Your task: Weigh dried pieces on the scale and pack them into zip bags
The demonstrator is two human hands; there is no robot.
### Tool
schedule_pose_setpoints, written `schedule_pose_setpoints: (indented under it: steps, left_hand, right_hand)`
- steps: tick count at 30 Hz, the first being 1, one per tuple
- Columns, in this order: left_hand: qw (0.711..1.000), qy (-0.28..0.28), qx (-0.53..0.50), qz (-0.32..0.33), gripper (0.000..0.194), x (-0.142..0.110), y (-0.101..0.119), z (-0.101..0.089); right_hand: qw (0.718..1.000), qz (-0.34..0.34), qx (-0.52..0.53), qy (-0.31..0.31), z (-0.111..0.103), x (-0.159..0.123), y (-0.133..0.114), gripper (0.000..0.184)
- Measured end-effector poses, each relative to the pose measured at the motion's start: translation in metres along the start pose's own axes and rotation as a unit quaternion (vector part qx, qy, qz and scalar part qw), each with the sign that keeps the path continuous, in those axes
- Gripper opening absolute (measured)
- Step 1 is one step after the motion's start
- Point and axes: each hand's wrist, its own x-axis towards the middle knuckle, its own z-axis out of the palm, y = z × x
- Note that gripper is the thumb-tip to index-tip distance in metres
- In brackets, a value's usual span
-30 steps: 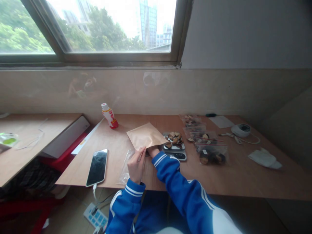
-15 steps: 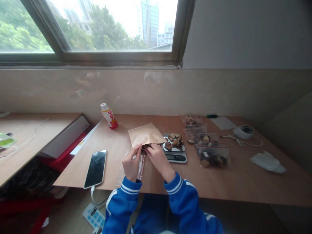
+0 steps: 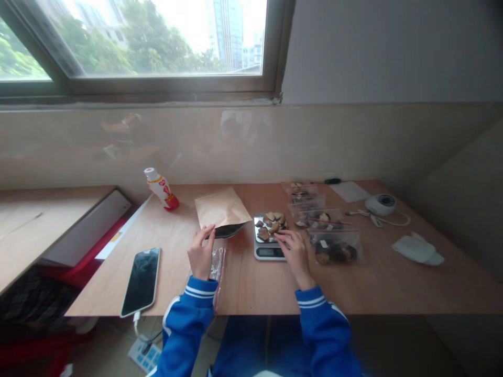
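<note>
My left hand (image 3: 201, 255) pinches the near left edge of a brown kraft paper bag (image 3: 222, 207). The bag lies with its mouth toward me, gaping enough to show a dark inside. Over the right side of a digital kitchen scale (image 3: 260, 253), my right hand (image 3: 294, 253) has its fingers drawn together at brown dried pieces (image 3: 271, 224), which look like mushroom chunks. Whether a piece is between those fingertips is hard to make out. The chunks are heaped on the scale's platform. Just below the bag lies a clear zip bag (image 3: 218, 269), partly behind my left forearm.
Several clear zip bags (image 3: 336, 247) of dark dried pieces lie right of the scale. Farther right are a white round device (image 3: 380, 204) with a cable and a white cloth (image 3: 418, 248). A bottle (image 3: 162, 189) and a charging phone (image 3: 141, 281) are on the left.
My right hand has left the paper bag and moved right to the pieces on the scale. The bag's mouth now gapes wider, with my left hand still on its edge. The view has shifted slightly.
</note>
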Motion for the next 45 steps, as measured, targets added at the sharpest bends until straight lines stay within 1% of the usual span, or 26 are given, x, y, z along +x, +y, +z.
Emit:
schedule_pose_setpoints:
  steps: [4, 6, 8, 11, 13, 15, 17, 19, 21, 23, 25, 28, 31, 33, 36, 39, 41, 43, 45]
  left_hand:
    - [1.0, -0.015, 0.01, 0.006, 0.023, -0.002, -0.01, 0.0]
    - [0.999, -0.033, 0.013, 0.005, 0.024, -0.003, -0.017, 0.002]
    - [0.998, -0.056, 0.019, 0.002, 0.025, -0.004, -0.026, 0.005]
    - [0.995, -0.098, 0.034, 0.004, 0.026, -0.003, -0.038, 0.01]
    - [0.992, -0.121, 0.04, 0.014, 0.026, -0.005, -0.041, 0.009]
    - [0.99, -0.132, 0.042, 0.021, 0.028, -0.012, -0.04, 0.002]
    - [0.989, -0.135, 0.051, 0.016, 0.03, -0.027, -0.037, -0.01]
    - [0.984, -0.164, 0.063, 0.009, 0.029, -0.046, -0.037, -0.023]
    - [0.977, -0.202, 0.07, 0.023, 0.029, -0.065, -0.039, -0.032]
    - [0.974, -0.211, 0.07, 0.034, 0.03, -0.077, -0.043, -0.037]
    - [0.974, -0.214, 0.069, 0.033, 0.026, -0.08, -0.045, -0.036]
    - [0.974, -0.217, 0.067, 0.021, 0.017, -0.075, -0.044, -0.033]
    - [0.975, -0.213, 0.06, 0.015, 0.015, -0.071, -0.041, -0.03]
    - [0.978, -0.203, 0.045, 0.004, 0.016, -0.073, -0.037, -0.029]
    - [0.982, -0.185, 0.007, -0.024, 0.018, -0.077, -0.023, -0.031]
    - [0.987, -0.153, -0.023, -0.051, 0.021, -0.079, 0.001, -0.032]
    - [0.989, -0.131, -0.047, -0.057, 0.022, -0.079, 0.017, -0.032]
    - [0.989, -0.115, -0.072, -0.065, 0.023, -0.08, 0.03, -0.029]
    - [0.988, -0.1, -0.091, -0.075, 0.023, -0.08, 0.038, -0.026]
  right_hand:
    - [0.997, -0.029, -0.065, -0.021, 0.013, -0.005, 0.007, 0.024]
    - [0.994, -0.033, -0.094, -0.033, 0.014, -0.009, 0.007, 0.023]
    - [0.993, -0.029, -0.11, -0.037, 0.011, -0.013, 0.006, 0.024]
    - [0.996, -0.006, -0.09, -0.018, -0.001, -0.019, -0.001, 0.029]
    - [0.998, 0.019, -0.06, 0.004, -0.01, -0.027, -0.006, 0.029]
    - [0.999, 0.041, -0.03, 0.014, -0.018, -0.038, -0.012, 0.028]
    - [0.998, 0.057, 0.0, 0.003, -0.023, -0.049, -0.019, 0.027]
    - [0.997, 0.067, 0.032, -0.021, -0.024, -0.059, -0.028, 0.026]
    - [0.994, 0.068, 0.067, -0.053, -0.02, -0.064, -0.039, 0.026]
    - [0.988, 0.058, 0.102, -0.097, -0.014, -0.065, -0.054, 0.026]
    - [0.978, 0.046, 0.13, -0.154, -0.006, -0.064, -0.073, 0.026]
    - [0.961, 0.029, 0.155, -0.228, 0.005, -0.064, -0.102, 0.029]
    - [0.953, 0.028, 0.167, -0.253, 0.013, -0.069, -0.12, 0.03]
    - [0.953, 0.04, 0.167, -0.251, 0.017, -0.073, -0.124, 0.031]
    - [0.955, 0.071, 0.179, -0.227, 0.021, -0.077, -0.121, 0.031]
    - [0.95, 0.128, 0.214, -0.189, 0.025, -0.075, -0.12, 0.032]
    - [0.932, 0.174, 0.257, -0.19, 0.025, -0.07, -0.122, 0.032]
    - [0.897, 0.21, 0.319, -0.223, 0.025, -0.063, -0.126, 0.03]
    - [0.863, 0.232, 0.373, -0.249, 0.022, -0.055, -0.129, 0.029]
